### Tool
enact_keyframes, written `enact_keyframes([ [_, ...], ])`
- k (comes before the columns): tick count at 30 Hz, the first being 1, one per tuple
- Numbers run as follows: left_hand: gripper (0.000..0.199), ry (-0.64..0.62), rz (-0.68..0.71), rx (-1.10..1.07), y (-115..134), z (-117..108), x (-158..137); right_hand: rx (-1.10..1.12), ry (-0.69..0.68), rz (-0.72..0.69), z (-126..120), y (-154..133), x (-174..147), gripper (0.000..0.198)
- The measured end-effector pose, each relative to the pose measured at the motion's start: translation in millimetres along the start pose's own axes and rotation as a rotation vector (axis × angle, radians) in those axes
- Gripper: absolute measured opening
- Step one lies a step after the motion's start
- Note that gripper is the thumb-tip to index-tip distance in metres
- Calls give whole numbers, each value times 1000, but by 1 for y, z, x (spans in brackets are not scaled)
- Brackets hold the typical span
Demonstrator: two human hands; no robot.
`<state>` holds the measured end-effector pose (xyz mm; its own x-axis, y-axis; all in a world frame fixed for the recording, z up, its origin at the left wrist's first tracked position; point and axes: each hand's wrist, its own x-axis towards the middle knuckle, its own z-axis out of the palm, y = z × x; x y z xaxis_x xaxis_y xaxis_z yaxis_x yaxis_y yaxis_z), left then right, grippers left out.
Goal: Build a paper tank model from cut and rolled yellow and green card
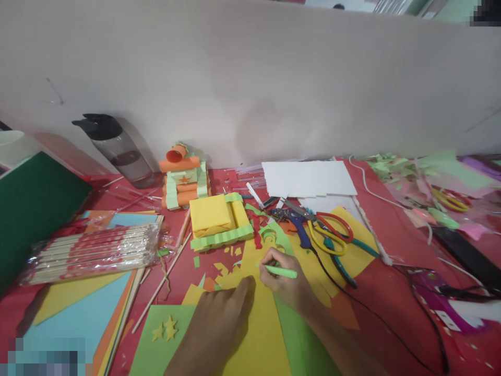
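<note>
My right hand (pixel 279 274) is closed around a light green pen (pixel 281 271), its tip on a sheet of yellow paper (pixel 264 324). Pressed on the same sheet, to the left, is my left hand (pixel 221 313), with the index finger stretched out and nothing held. Green paper (pixel 301 334) lies partly under the yellow sheet. Two small yellow paper stars (pixel 170 327) rest on a green sheet (pixel 144 334) beside my left forearm. Just beyond my hands stands a yellow and green paper model piece (pixel 211 215), with paper scraps (pixel 221 269) in front of it.
Scissors (pixel 331 235), a blue glue gun (pixel 301 230) and white board (pixel 309 178) lie beyond my right hand. An orange paper model (pixel 183 180) and a water bottle (pixel 121 151) stand by the wall. Wrapped sticks (pixel 94 248) lie left; a black phone (pixel 462 258) lies right.
</note>
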<state>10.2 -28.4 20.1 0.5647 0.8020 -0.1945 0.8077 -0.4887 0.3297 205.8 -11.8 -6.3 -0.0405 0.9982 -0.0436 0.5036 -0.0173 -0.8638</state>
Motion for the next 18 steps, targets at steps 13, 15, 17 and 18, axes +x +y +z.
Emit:
enact_keyframes([
  [13,28,9,9,-9,-1,-1,0,31,-69,-37,1,-6,0,14],
  [15,27,26,11,-13,0,0,0,25,-63,-41,1,-6,1,13],
  [17,25,32,4,-9,1,-2,0,19,-68,-43,1,-5,0,12],
  [18,24,29,-2,-6,2,-2,0,19,-73,-42,1,-5,0,11],
])
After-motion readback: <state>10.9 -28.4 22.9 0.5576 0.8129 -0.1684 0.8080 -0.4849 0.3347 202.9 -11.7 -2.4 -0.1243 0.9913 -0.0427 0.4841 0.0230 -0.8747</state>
